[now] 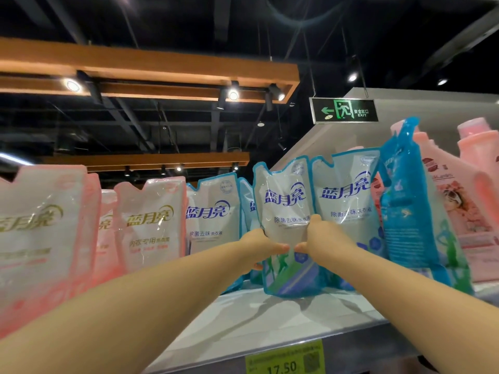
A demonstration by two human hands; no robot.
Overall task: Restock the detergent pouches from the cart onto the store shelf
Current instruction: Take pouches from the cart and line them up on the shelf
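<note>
A blue and white detergent pouch (283,203) stands upright on the white store shelf (270,317), gripped from both sides at mid height. My left hand (260,245) holds its left edge and my right hand (321,236) holds its right edge, thumbs nearly meeting across the front. More blue pouches stand around it: one to the left (213,214), one to the right (348,195), and one turned sideways (407,195) further right. The cart is out of view.
Pink and white pouches (149,220) fill the shelf's left part. Pink bottles (478,168) stand at the far right. A yellow-green price tag (286,360) reading 17.50 sits on the shelf's front edge. An exit sign (344,110) hangs above.
</note>
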